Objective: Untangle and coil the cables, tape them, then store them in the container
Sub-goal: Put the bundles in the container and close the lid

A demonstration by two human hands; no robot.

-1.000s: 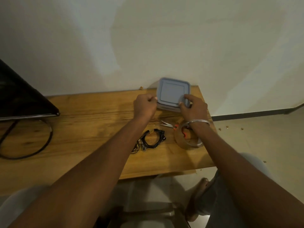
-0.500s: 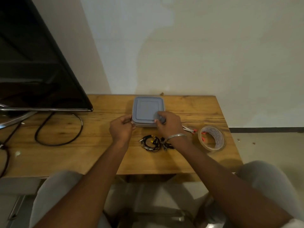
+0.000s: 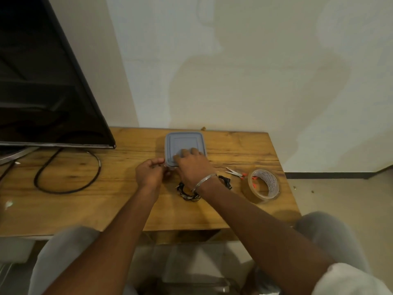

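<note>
A square container with a grey-blue lid (image 3: 184, 141) sits on the wooden table (image 3: 119, 201) near the wall. My right hand (image 3: 192, 165) lies on the lid's near part, fingers spread flat on it. My left hand (image 3: 150, 172) has its fingers curled at the container's near left corner, apparently pinching the lid's edge. A tangle of thin black cables (image 3: 188, 193) lies on the table just in front of the container, partly hidden under my right wrist, with one end (image 3: 226, 182) showing to the right.
A roll of clear tape (image 3: 263, 186) stands at the right, with small scissors (image 3: 235, 172) beside it. A black TV (image 3: 42, 92) fills the left, its thick black cable (image 3: 68, 175) looping over the table. The table's right edge lies just past the tape.
My right hand slid from the lid's near right corner onto the lid's top. My left hand stays at the near left corner. The view has swung right to left.
</note>
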